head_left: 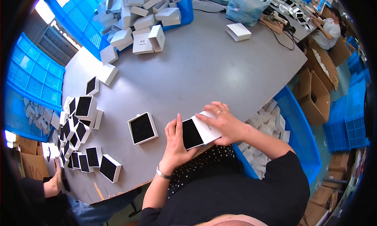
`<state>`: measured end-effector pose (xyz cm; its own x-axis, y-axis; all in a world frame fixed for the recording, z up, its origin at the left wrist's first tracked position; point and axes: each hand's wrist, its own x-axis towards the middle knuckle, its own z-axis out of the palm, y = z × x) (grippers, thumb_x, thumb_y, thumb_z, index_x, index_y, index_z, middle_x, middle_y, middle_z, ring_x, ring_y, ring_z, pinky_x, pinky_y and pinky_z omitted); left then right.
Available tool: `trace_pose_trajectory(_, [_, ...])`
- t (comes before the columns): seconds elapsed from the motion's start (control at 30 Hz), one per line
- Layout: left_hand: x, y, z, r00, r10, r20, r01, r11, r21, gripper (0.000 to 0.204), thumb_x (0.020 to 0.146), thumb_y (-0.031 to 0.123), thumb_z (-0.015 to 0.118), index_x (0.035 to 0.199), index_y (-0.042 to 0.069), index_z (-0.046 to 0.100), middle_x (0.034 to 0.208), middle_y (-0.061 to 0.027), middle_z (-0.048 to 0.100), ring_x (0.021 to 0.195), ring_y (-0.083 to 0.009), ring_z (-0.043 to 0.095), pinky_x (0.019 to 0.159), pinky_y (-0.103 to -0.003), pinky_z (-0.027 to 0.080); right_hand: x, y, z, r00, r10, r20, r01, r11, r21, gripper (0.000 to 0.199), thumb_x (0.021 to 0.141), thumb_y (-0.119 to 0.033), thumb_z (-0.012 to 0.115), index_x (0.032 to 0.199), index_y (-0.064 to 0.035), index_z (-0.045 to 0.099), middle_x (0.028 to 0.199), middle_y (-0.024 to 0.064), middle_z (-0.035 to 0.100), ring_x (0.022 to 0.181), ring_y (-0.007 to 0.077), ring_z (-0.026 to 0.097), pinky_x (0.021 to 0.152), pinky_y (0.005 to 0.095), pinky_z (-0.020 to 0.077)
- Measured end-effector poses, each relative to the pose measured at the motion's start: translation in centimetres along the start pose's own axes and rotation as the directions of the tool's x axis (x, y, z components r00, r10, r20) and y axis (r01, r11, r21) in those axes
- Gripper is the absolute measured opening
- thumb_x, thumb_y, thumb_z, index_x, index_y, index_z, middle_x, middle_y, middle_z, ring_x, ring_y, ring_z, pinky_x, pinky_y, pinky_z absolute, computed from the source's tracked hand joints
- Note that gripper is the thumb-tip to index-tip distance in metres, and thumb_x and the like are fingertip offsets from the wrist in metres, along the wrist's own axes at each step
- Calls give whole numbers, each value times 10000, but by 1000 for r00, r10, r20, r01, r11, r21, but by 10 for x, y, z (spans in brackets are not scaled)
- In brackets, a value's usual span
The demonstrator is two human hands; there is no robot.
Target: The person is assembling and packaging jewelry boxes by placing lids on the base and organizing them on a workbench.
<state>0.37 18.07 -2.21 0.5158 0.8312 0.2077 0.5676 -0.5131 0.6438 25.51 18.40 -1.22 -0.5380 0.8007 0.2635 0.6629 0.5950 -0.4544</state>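
Both clamped: L hand (175,145) on blk-lined box (191,134), R hand (227,126) on wht cover (207,128), edges partly hidden.

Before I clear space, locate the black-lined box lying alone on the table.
In the head view, the box lies on the table between the left hand and the cluster of boxes at left.

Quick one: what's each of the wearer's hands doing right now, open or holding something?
Left hand: holding the black-lined box by its left side.
Right hand: holding the white cover partly over that box.
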Motion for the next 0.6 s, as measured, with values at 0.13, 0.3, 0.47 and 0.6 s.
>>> trace_pose_trajectory(0.13, [4, -3, -1, 998, -12, 69, 23, 988, -155, 1420, 602, 398, 940, 1607, 0, 19, 1482, -257, 322, 1377, -427, 306, 1156, -517, 329, -5, 3, 5, 999, -13, -38, 14, 999, 31, 957, 568, -294, 848, 1454, -139, 521, 1387, 191, 456, 1325, 430, 371, 1064, 557, 330])
trace_pose_trajectory(0.3, [3, 7, 39, 983, 160, -90, -173, 971, -165, 1424, 651, 541, 900, 1609, 8, -8, 1655, -255, 83, 1532, -454, 77, 1221, -560, 186, 1, -22, 27, 993, 9, -114, -2, 998, 65, 903, 590, -350, 833, 1422, -127, 563, 1393, 192, 467, 1319, 437, 371, 1082, 564, 312])
trace_pose_trajectory(0.47, [7, 12, 48, 980, -78, -184, -12, 896, -444, 1283, 774, 484, 826, 1609, 5, -22, 1668, -248, 33, 1554, -424, 17, 1230, -563, 138, 0, -21, 23, 996, 7, -91, -3, 999, 45, 895, 594, -360, 834, 1419, -142, 564, 1400, 194, 461, 1332, 443, 360, 1083, 563, 311])
trace_pose_trajectory(0.6, [-7, 13, -14, 986, -46, -159, 1, 962, -274, 1069, 794, 352, 826, 1591, 19, 196, 1627, -239, 178, 1521, -412, 165, 1214, -520, 221, -28, -7, -31, 977, 199, 71, -192, 977, -94, 846, 570, -394, 850, 1346, -174, 593, 1379, 153, 494, 1347, 399, 394, 1105, 555, 306])
